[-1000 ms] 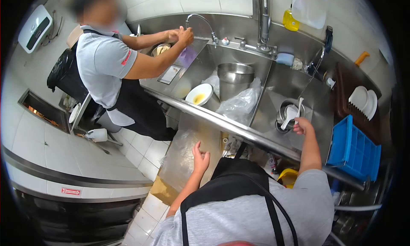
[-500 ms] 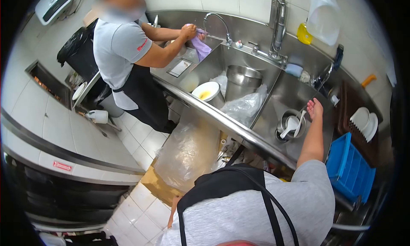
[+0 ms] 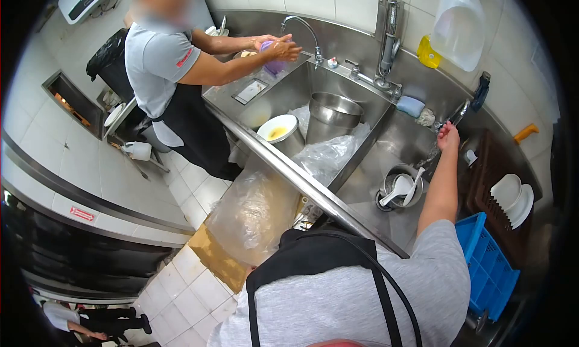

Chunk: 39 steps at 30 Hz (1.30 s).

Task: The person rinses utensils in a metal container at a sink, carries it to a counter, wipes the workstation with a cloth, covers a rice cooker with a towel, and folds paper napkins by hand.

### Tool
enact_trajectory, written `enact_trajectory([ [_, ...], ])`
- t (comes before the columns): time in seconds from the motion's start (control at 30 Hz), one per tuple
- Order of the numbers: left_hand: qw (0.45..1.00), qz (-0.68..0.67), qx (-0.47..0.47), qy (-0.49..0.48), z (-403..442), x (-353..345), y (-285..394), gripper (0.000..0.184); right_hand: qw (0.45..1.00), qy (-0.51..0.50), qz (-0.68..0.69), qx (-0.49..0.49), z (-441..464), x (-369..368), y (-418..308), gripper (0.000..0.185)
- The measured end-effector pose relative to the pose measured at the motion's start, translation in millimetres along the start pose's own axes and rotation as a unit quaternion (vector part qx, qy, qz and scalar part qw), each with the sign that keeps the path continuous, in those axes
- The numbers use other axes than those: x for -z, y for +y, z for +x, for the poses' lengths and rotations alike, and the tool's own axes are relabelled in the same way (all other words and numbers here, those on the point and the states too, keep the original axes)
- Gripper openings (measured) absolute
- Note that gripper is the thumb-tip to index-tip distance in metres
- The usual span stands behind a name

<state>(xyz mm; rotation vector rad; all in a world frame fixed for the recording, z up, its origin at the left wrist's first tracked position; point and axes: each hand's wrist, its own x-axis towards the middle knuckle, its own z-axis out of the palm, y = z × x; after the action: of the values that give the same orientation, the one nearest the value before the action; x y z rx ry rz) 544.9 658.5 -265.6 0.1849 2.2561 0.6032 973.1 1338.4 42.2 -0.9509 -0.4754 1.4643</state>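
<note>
My right hand (image 3: 448,136) reaches over the right sink basin, at the spout of the wall-side tap (image 3: 459,113). Its fingers are curled together with nothing visible in them; whether they touch the spout I cannot tell. What looks like running water (image 3: 430,156) shows just below. Farther down in the basin sits a metal pot (image 3: 389,177) with white spoons (image 3: 398,190) in it. My left hand is hidden behind my body and apron. A blue sponge (image 3: 411,106) and a scrubber (image 3: 426,117) lie on the ledge near the tap.
A co-worker (image 3: 163,63) stands left, hands around a purple cloth (image 3: 275,59) under another tap. The middle basin holds a steel pot (image 3: 335,110), a white-topped container (image 3: 294,139) and plastic bags. A brown rack with white dishes (image 3: 520,203) and a blue crate (image 3: 490,268) stand right.
My right hand has moved up to the tap spout, and its fingers went from spread to curled. The co-worker's hands shifted with the purple cloth. Another person has come into view at lower left.
</note>
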Motion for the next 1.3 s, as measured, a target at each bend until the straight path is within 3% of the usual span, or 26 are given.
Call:
enact_trajectory([
  [0.07,1.0,-0.001,0.003,0.006,5,9,5,0.044,0.999,-0.029,-0.014,-0.017,4,1,3,0.008],
  [0.27,0.999,-0.006,0.04,0.024,29,38,20,0.043,0.996,0.065,-0.055,-0.024,-15,-11,19,0.027],
  [0.4,0.998,0.008,0.029,-0.054,30,30,27,0.043,0.995,0.062,-0.065,-0.043,-16,-2,28,0.026],
  [0.6,0.999,0.013,-0.031,0.004,33,-11,12,0.048,0.995,0.067,-0.04,-0.063,-16,11,42,0.023],
  [0.8,1.0,0.005,-0.002,0.006,21,3,3,0.044,0.996,0.048,-0.038,-0.062,-17,25,53,0.024],
  [0.97,0.997,0.052,-0.02,-0.058,13,19,9,0.036,0.993,0.066,-0.063,-0.072,-21,30,57,0.03],
  [1.17,0.998,0.047,-0.03,-0.003,-3,3,14,0.041,0.989,0.096,-0.103,-0.045,-29,29,58,0.032],
  [1.3,0.999,0.042,-0.01,0.003,-20,1,23,0.045,0.994,0.077,-0.08,0.004,-24,38,60,0.024],
])
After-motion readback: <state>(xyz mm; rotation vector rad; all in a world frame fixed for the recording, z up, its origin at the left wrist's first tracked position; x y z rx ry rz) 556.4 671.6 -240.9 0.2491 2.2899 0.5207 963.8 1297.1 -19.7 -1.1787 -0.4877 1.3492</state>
